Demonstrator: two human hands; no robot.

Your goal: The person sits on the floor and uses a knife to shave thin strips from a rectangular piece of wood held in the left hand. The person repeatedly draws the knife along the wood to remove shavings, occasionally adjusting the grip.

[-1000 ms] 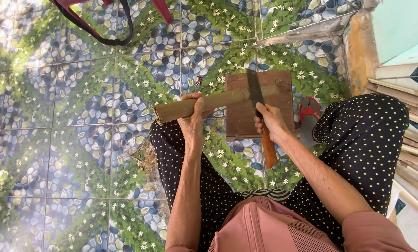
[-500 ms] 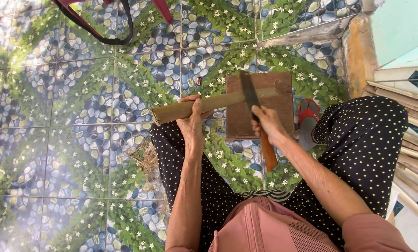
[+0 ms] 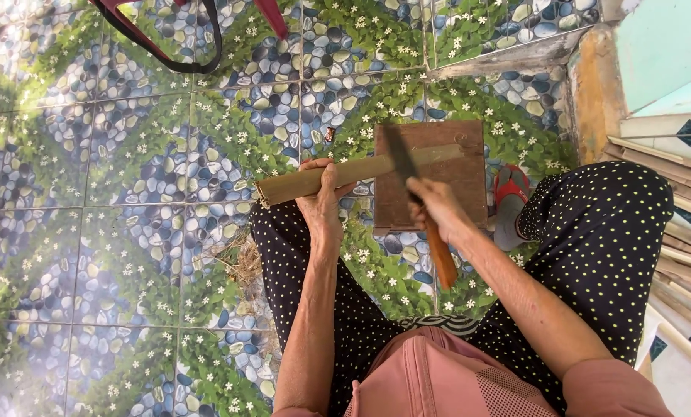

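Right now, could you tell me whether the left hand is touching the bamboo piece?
Touching. The head view shows the left hand wrapped around the bamboo piece, thumb over its top, holding it across the wooden block.

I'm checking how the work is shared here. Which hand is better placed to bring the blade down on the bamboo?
Right. The right hand already grips the knife, its blade above the bamboo over the wooden block. The left hand is busy holding the bamboo.
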